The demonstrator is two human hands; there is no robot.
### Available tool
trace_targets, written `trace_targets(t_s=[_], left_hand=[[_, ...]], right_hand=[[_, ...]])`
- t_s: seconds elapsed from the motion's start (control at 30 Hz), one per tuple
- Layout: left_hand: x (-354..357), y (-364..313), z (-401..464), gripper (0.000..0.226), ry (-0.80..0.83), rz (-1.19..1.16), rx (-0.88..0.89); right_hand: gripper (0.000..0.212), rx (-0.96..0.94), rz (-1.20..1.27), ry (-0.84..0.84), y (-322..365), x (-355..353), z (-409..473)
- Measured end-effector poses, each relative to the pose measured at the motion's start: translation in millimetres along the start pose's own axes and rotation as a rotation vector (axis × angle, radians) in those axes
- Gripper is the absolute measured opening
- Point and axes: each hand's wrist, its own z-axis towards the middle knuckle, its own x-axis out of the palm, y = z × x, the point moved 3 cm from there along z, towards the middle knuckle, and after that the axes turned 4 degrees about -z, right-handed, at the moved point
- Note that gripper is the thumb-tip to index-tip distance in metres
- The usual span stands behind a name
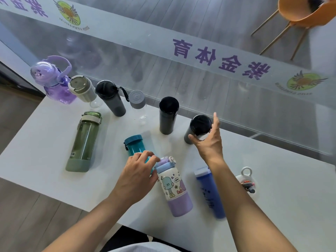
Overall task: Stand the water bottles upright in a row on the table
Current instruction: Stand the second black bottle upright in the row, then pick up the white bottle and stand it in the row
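Several bottles stand in a row along the back of the white table (45, 128): a purple one (52, 82), a beige-lidded one (82, 90), a dark grey one with a strap (111, 100), a clear one with a grey cap (137, 104) and a black flask (167, 117). My right hand (209, 142) holds a further black-lidded dark flask (199, 125) at the row's right end, thumb and fingers around its top. My left hand (136, 173) grips a lying teal bottle (134, 144). A cartoon-printed bottle (174, 188), a blue bottle (209, 193) and a green bottle (84, 142) also lie flat.
A small white bottle with a ring handle (246, 180) lies at the right, beyond my right forearm. A glass wall with a frosted, lettered band (200, 51) runs right behind the row. An orange chair (305, 13) stands beyond the glass. The table's near edge is close to my body.
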Motion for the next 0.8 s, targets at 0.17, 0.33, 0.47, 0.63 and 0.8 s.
trace_targets(t_s=[0.17, 0.33, 0.47, 0.63, 0.8], left_hand=[[2, -5, 1, 0.026, 0.024, -0.013, 0.065], [10, -19, 2, 0.031, 0.072, -0.054, 0.172], [27, -33, 5, 0.031, 0.126, -0.072, 0.275], [49, -69, 8, 0.030, 0.183, -0.044, 0.379], [72, -105, 22, 0.038, 0.279, 0.040, 0.358]], right_hand=[[0.102, -0.020, -0.063, -0.089, -1, -24, -29], [0.072, -0.022, -0.143, -0.252, -8, -57, -81], [0.063, 0.038, -0.215, -0.335, -29, -79, -123], [0.057, 0.109, -0.281, -0.437, -62, -108, -159], [0.093, 0.215, -0.402, -0.301, -102, -116, -163]])
